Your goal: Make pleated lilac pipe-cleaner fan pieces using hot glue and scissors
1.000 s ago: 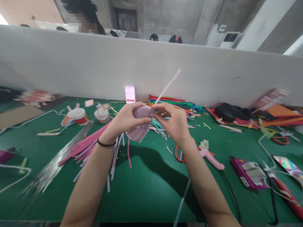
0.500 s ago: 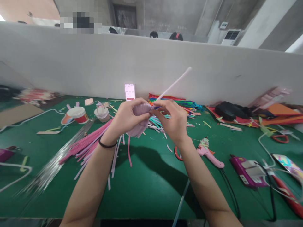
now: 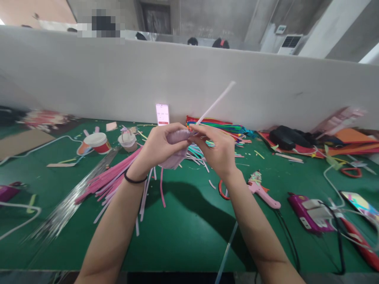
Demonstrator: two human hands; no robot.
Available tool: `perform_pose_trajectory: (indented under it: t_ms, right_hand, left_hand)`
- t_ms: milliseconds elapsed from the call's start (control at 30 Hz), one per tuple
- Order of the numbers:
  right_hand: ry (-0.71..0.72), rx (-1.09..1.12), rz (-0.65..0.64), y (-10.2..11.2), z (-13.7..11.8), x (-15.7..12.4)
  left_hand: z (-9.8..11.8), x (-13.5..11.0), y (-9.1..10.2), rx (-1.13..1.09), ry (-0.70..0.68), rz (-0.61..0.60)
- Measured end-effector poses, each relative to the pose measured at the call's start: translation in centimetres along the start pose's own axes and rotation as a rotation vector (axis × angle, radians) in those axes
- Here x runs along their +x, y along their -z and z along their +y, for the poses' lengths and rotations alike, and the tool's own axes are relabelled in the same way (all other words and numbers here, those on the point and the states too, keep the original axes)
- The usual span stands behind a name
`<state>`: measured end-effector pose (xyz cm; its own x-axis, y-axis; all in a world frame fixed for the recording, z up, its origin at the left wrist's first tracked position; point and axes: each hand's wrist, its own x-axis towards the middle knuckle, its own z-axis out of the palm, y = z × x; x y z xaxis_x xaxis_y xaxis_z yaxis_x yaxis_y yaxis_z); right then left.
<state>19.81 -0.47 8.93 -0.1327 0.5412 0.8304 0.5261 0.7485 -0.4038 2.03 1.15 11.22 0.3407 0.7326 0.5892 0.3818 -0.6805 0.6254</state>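
My left hand (image 3: pixel 161 146) grips a pale lilac woven piece (image 3: pixel 174 159) made of pipe cleaners, held above the green table (image 3: pixel 183 236). My right hand (image 3: pixel 217 152) pinches a long pale pink pipe cleaner (image 3: pixel 216 101) right at the piece's top edge; its free end sticks up and to the right. Both hands touch the piece. A black band sits on my left wrist. Under the hands lie pink pipe cleaners (image 3: pixel 109 179) and cut scraps.
A lit phone (image 3: pixel 162 114) leans on the grey partition. Paper cups (image 3: pixel 99 142), a pink glue gun (image 3: pixel 262 191), red-handled scissors (image 3: pixel 221 190), a magenta device (image 3: pixel 310 215) with cables, coloured pipe cleaners (image 3: pixel 225 128) and silver wires (image 3: pixel 68 207) lie around. Other people's heads show behind the partition.
The free end of the pale pink pipe cleaner has swung further right. Both hands stay on the woven piece, shifted slightly upward in view.
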Motion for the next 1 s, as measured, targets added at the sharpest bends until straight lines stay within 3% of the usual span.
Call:
perform_pose_trajectory:
  t_ms: [167,733,1000]
  right_hand:
    - [-0.017,0.019,0.097,-0.36,-0.30,-0.29]
    - [0.021,-0.029,0.071,-0.27,-0.30,-0.22]
    - [0.024,-0.094,-0.005,-0.17,-0.18,-0.05]
  left_hand:
    - [-0.15,0.05,-0.08,-0.014,0.027,0.011]
    - [-0.13,0.02,0.12,-0.083,-0.002,-0.066]
    - [-0.35,0.02,-0.76,0.155,0.014,0.043]
